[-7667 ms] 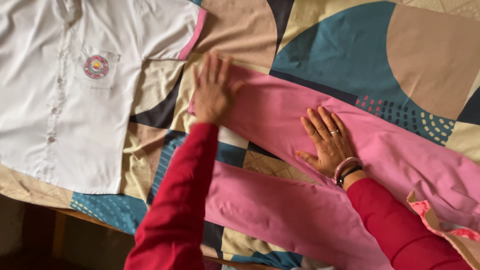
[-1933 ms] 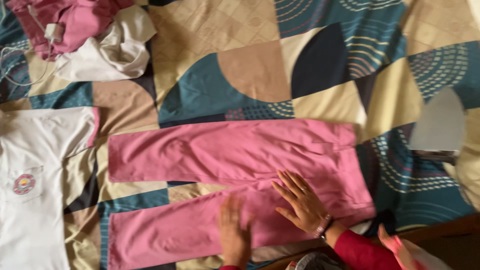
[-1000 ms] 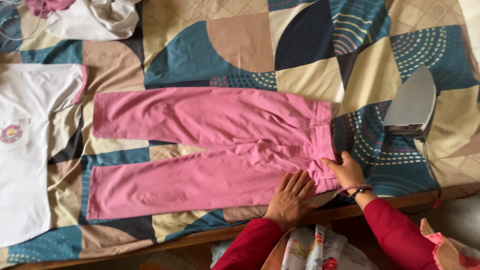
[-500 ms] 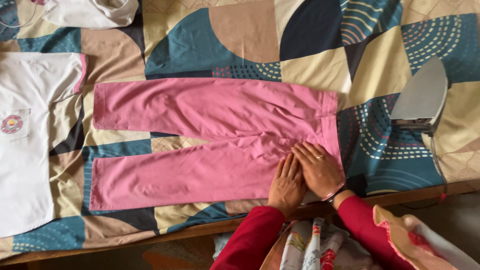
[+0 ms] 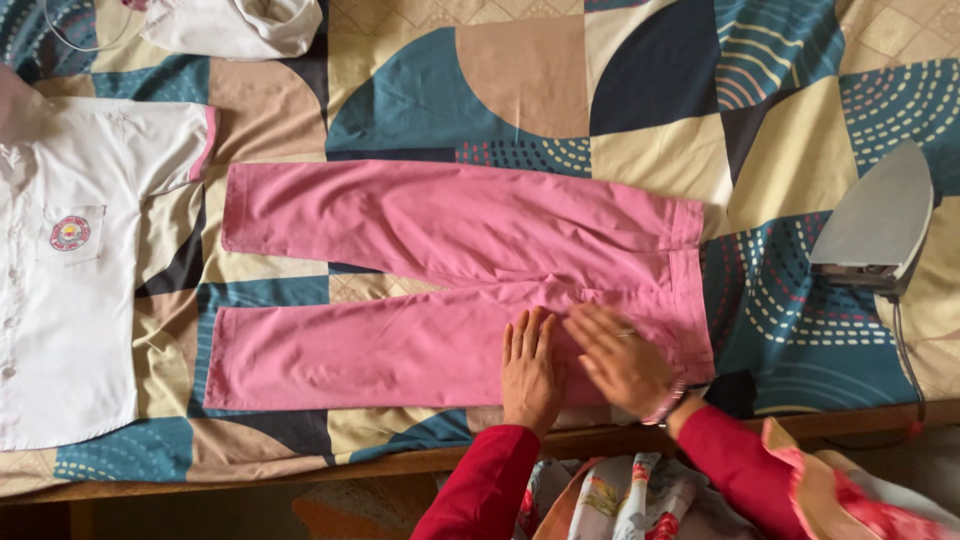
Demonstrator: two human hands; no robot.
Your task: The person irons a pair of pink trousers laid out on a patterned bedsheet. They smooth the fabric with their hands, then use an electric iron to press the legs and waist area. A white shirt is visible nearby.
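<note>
- Pressing flat on the pink trousers [image 5: 450,280], both hands now lie side by side: the left hand [image 5: 530,372] and the right hand [image 5: 622,360] are open, palms down, fingers spread, gripping nothing.
- Half a second ago the two hands sat closer to the waistband; they have since slid a little toward the legs, and the right hand looks blurred, so it seems to be sweeping.
- A second ago the near leg showed more creasing around the seat; it lies smoother now, so I judge the smoothing of that part to be nearly done, with the far leg not yet touched.
- The trousers lie spread across the patterned bedspread [image 5: 520,90], waistband to the right, cuffs to the left.
- The near leg runs close to the bed's wooden edge [image 5: 300,470], leaving little room on that side.
- A white shirt [image 5: 80,270] lies just beside the cuffs, apart from them.
- An iron [image 5: 875,225] stands right of the waistband, near but not touching.
- Open bedspread lies beyond the far leg; a crumpled white garment [image 5: 240,25] sits at the far corner.
</note>
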